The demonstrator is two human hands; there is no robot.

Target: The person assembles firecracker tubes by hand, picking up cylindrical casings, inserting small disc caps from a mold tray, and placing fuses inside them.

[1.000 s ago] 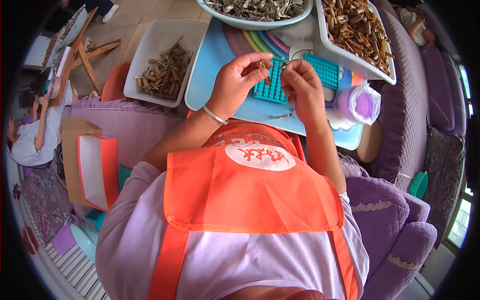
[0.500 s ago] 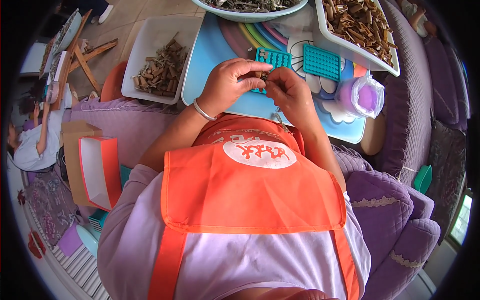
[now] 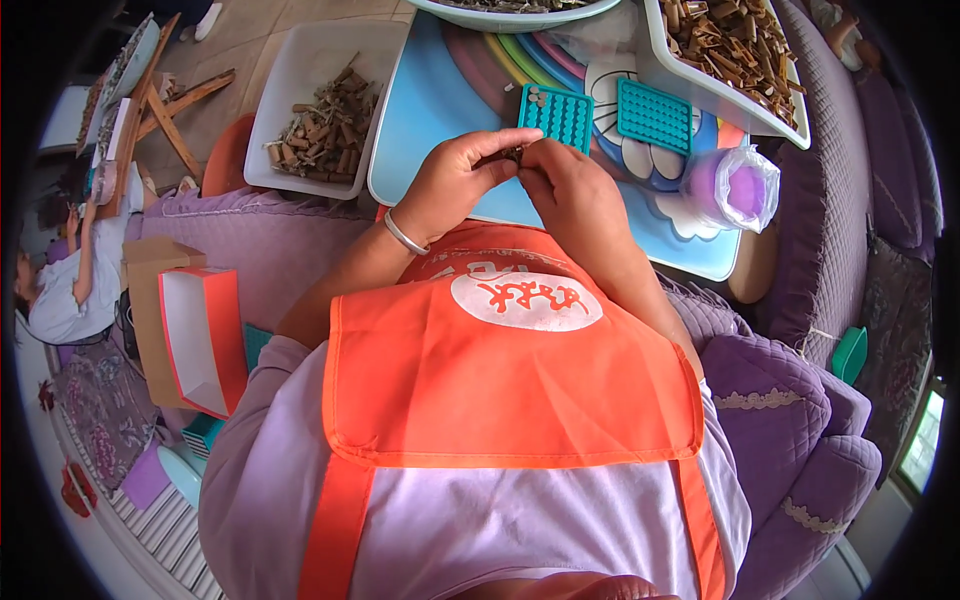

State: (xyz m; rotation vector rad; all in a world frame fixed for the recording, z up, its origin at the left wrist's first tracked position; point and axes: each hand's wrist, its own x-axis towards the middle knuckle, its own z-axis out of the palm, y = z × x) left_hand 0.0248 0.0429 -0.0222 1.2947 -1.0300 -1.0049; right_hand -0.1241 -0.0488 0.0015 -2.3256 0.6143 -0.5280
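Observation:
My left hand [image 3: 448, 182] and my right hand [image 3: 580, 192] meet above the near edge of a blue patterned table [image 3: 425, 105]. Both are closed, thumbs and fingertips together. Between the fingertips shows a small dark brown piece [image 3: 513, 155], mostly covered; the left thumb and forefinger pinch it. What the right fingers grip is hidden. Just beyond them lies a teal tray with rows of small cavities [image 3: 570, 118]. A few small round greyish pieces [image 3: 538, 97] sit at its far left corner. Beside it is a second teal tray [image 3: 655, 117].
At the left, a white bin [image 3: 258, 160] holds brown rolled pieces with pale strands. Another white bin [image 3: 690, 95] at the far right is heaped with brown curled pieces. A pale blue basin [image 3: 480, 18] stands behind. A bag-lined purple container [image 3: 745, 188] is at right. Another person [image 3: 70, 290] sits far left.
My hands have drawn slightly left, and the right fingers have closed in over the piece. The pale strands that hung below my right hand no longer show. The view has shifted a little.

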